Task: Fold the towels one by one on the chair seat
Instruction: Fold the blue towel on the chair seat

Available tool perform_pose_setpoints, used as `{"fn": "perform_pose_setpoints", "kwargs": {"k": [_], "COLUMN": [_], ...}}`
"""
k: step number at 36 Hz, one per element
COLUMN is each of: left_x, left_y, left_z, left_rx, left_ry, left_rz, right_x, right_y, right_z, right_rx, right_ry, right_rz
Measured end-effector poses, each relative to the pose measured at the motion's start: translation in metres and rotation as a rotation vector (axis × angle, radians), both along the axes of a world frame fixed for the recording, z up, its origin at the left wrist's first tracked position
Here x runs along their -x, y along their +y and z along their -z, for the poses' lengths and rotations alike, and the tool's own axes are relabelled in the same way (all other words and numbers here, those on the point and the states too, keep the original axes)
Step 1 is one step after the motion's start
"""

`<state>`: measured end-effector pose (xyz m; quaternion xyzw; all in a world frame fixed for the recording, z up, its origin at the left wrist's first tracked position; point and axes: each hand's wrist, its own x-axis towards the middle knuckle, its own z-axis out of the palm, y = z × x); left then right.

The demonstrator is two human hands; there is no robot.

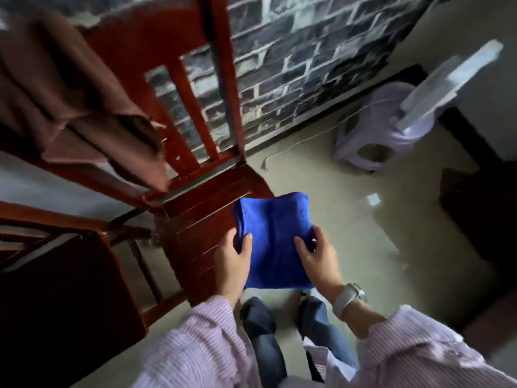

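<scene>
— Holding steady: the blue towel (pixel 272 242) sat folded into a compact rectangle, gripped by both hands over the front right corner of the chair seat (pixel 201 219), partly hanging past the seat's edge above the floor.

— Grip?

— Left hand (pixel 233 263) pinched the towel's left edge, thumb on top, fingers curled under. Right hand (pixel 319 257) gripped the right edge the same way, thumb pressed on the cloth. Neither hand was slack.

— Which way did it lie?

— Long axis ran away from the person, toward the chair's backrest (pixel 195 107) side. The seat lay to the left of the towel, so the left hand was the nearer one to bare wood. My judgement: setting it down would call for a short shift leftward onto the seat.

— Other towels?

— A brown towel (pixel 72 107) hung draped over the backrest, above and left of the seat.

— Any writing?

— None legible. A pale wristwatch (pixel 349 298) on the right wrist showed no readable brand.
</scene>
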<state>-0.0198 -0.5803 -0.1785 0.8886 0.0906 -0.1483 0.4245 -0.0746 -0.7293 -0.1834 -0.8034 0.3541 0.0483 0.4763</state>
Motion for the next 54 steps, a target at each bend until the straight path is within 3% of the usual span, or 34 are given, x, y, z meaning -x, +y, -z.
{"fn": "perform_pose_setpoints", "kwargs": {"k": [14,28,46,54], "left_x": [0.046,0.101,0.072,0.067], "left_y": [-0.294,-0.569,-0.948,-1.061], "left_z": [-0.078,-0.12,-0.109,-0.093], "left_rx": [0.112,0.202,0.26,0.229], "left_ry": [-0.053,-0.078,-0.01,0.016], "left_rz": [0.421,0.821,1.128,1.144], "right_x": [0.106,0.199,0.178,0.174], "right_y": [-0.259,-0.485,-0.816,-0.921], "right_z": [-0.096,-0.127,-0.116,-0.103], "right_rx": [0.074,0.129,0.126,0.123], "right_ry": [-0.164,-0.245,-0.25,-0.287], "right_rz": [0.422,0.768,1.09,1.143]}}
